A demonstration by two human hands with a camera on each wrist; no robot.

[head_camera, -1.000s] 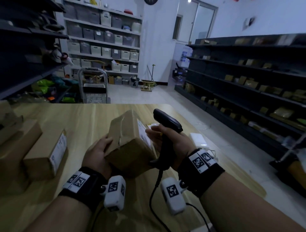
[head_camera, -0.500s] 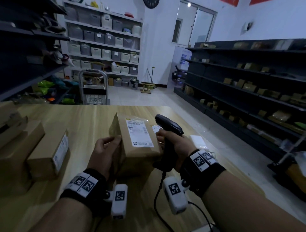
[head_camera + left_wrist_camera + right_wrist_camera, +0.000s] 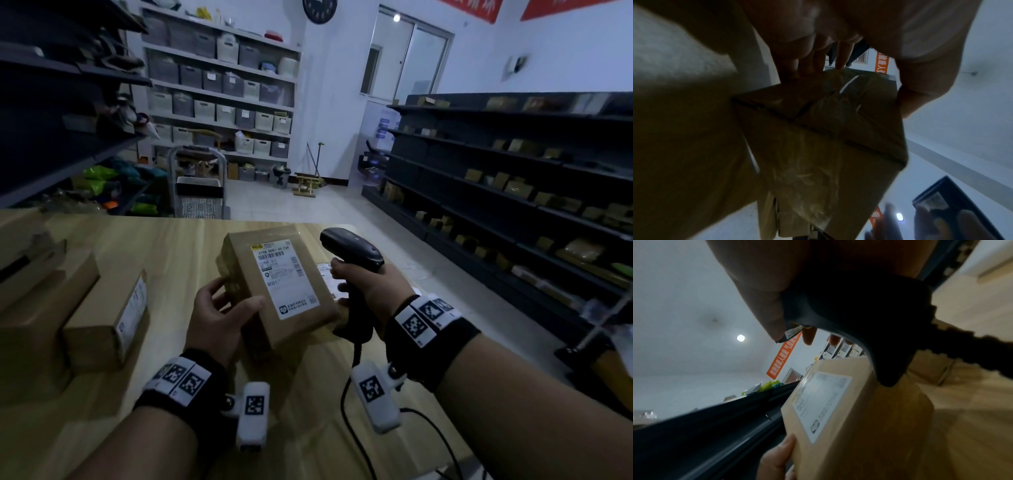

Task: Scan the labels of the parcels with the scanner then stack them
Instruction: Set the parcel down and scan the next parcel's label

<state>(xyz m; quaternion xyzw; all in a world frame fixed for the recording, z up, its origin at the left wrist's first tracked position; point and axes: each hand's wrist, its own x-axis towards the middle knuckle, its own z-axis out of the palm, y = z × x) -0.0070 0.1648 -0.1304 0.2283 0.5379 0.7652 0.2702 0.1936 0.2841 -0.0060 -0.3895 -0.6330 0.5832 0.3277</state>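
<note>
My left hand [image 3: 219,308] grips a brown cardboard parcel [image 3: 246,274] by its left side, thumb on the top face, holding it above the table. Its white shipping label [image 3: 286,277] faces up towards me. My right hand [image 3: 363,287] is wrapped round the handle of a black corded scanner [image 3: 352,248], just right of the parcel, with the scanner head over the parcel's far right corner. The left wrist view shows the parcel's taped underside [image 3: 828,138]. The right wrist view shows the scanner's handle [image 3: 859,318] above the label [image 3: 822,402].
A wooden table [image 3: 171,246] holds a small labelled box [image 3: 106,325] at the left, beside bigger boxes [image 3: 30,298] at the left edge. A flat white label sheet [image 3: 325,277] lies behind my right hand. Dark shelves [image 3: 513,192] line the right; a trolley [image 3: 198,185] stands beyond the table.
My left hand has turned the parcel so its label faces up instead of sideways. The scanner has stayed in my right hand beside it.
</note>
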